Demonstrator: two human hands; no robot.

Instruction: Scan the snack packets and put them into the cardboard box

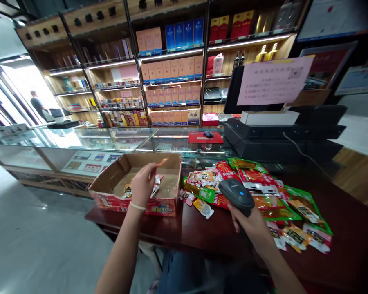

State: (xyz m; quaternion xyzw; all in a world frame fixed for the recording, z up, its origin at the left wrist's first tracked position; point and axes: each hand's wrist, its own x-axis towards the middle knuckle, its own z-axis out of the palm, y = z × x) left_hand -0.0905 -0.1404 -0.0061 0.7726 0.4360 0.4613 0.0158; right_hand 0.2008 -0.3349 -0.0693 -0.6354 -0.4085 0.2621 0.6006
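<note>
My left hand [141, 183] is over an open cardboard box [110, 201], its fingers pinched on a small orange snack packet [163, 162] that is slightly blurred. Inside the box lie a few small packets, partly behind this hand. My right hand [252, 225] is wrapped around the handle of a black barcode scanner [236, 193] with a blue light on top. Beneath and beyond the scanner spreads a pile of snack bags in red, green and orange. Small orange packets [203, 208] lie between the box and the scanner, with several more packets [296, 237] right of my right forearm.
A dark red wooden table [196, 228] bears the box and the bags. Behind them are a glass display counter [119, 139], a red mat [199, 137] with a mouse [208, 134], and a monitor with a pink paper sheet [272, 81]. Stocked shelves line the wall. A person [37, 104] stands far left.
</note>
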